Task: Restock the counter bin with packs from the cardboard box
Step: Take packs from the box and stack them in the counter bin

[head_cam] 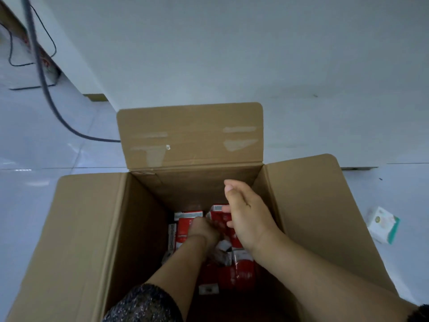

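Holding upright pack [217,216] in curled right grip [246,219]; cannot tell for left grip [203,230], lower. Red packs [241,275] beneath both, deep in cardboard box [144,228]. Probably light, stiff, slick: pinch across narrow sides.

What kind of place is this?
Probably a shop storeroom or back corner, not certain: a big cardboard box of red packs sits on a tiled floor by a plain wall, cables trailing nearby.
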`<state>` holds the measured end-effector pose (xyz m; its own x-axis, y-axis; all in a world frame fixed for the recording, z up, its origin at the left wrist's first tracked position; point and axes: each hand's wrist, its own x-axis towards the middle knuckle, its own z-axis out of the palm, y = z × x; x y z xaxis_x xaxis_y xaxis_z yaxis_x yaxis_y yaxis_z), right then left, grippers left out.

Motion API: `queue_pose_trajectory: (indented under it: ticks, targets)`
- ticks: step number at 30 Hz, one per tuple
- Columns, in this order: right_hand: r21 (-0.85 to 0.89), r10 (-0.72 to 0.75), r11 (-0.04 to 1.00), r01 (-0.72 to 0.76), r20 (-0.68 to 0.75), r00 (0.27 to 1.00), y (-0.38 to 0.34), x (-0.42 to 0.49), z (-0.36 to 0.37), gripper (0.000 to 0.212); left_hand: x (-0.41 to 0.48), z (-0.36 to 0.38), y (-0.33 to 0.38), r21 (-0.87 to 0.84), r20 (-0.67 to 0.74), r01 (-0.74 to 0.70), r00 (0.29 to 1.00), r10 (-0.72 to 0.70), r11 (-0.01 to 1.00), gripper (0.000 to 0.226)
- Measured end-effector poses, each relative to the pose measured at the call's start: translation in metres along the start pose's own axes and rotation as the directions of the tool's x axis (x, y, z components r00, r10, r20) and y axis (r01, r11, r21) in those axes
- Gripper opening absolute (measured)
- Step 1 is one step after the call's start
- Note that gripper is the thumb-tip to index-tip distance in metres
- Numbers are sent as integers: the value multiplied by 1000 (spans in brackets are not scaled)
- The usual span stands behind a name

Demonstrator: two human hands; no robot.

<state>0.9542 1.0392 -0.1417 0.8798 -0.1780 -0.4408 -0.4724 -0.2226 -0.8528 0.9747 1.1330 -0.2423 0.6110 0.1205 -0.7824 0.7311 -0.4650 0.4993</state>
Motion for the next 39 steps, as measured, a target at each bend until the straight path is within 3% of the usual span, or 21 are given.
queue_pose_trajectory:
  ticks: [6,8,11,13,17,22,29,36,39]
  targets:
    - [-14,-38,999,38,39,999,-32,-38,-14,39,-24,-29,1,-292,-106,25,993,-59,956,17]
    - [-6,-63,998,63,41,997,-48,-56,-22,39,-54,-45,16,-430,-87,30,993,-74,903,8]
    - [6,-104,995,104,7,995,-84,-86,-29,42,-106,-73,42,-562,-24,36,998,-60,826,14]
    - [34,-141,989,142,-15,990,-113,-106,-37,50,-141,-92,61,-646,11,16,1000,-12,764,16]
    - [16,-251,968,251,-3,968,-175,-145,-60,30,-214,-128,102,-778,37,-41,993,111,627,22]
    - [-44,-428,903,426,-53,902,-264,-205,-99,34,-337,-172,158,-790,-1,-196,948,318,581,24]
    - [-195,-686,725,660,-121,718,-407,-303,-179,37,-501,-228,235,-789,-60,-395,812,580,471,28]
    - [-284,-820,572,769,-185,542,-545,-366,-247,35,-644,-262,328,-625,-91,-675,562,822,393,30]
    - [-294,-830,557,776,-201,520,-589,-377,-271,39,-682,-270,367,-577,-129,-757,456,880,308,33]
